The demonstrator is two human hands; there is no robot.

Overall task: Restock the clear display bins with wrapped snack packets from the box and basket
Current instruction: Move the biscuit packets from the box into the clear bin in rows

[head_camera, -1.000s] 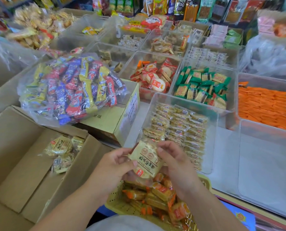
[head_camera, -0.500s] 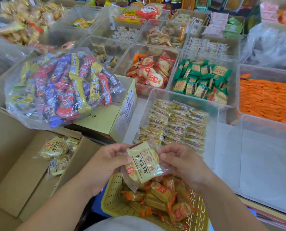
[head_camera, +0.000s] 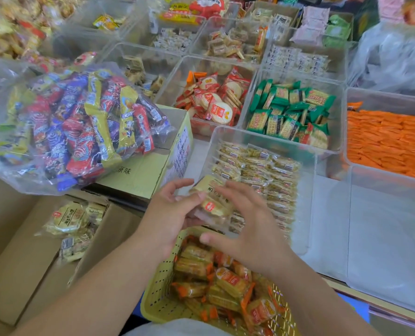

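Note:
My left hand (head_camera: 170, 212) pinches a pale yellow wrapped snack packet (head_camera: 212, 202) by its left edge, over the near end of a clear display bin (head_camera: 308, 190) lined with rows of small packets. My right hand (head_camera: 247, 229) hovers beside the packet with fingers spread and blurred; I cannot tell whether its fingertips touch it. Below my hands sits a yellow perforated basket (head_camera: 158, 287) of orange-and-yellow packets. The open cardboard box (head_camera: 20, 263) on the left holds a few more pale yellow packets (head_camera: 68, 219).
A clear bag of mixed coloured snack bars (head_camera: 68, 124) lies on a closed yellow-green carton (head_camera: 148, 170). Behind are clear bins of red-wrapped crackers (head_camera: 213, 103), green packets (head_camera: 291, 112) and orange packets (head_camera: 385, 141). An empty clear bin (head_camera: 390, 238) stands at the right.
The packet has moved up and forward over the near bin. My right hand has let go of its right edge and spread open; my left hand still holds it.

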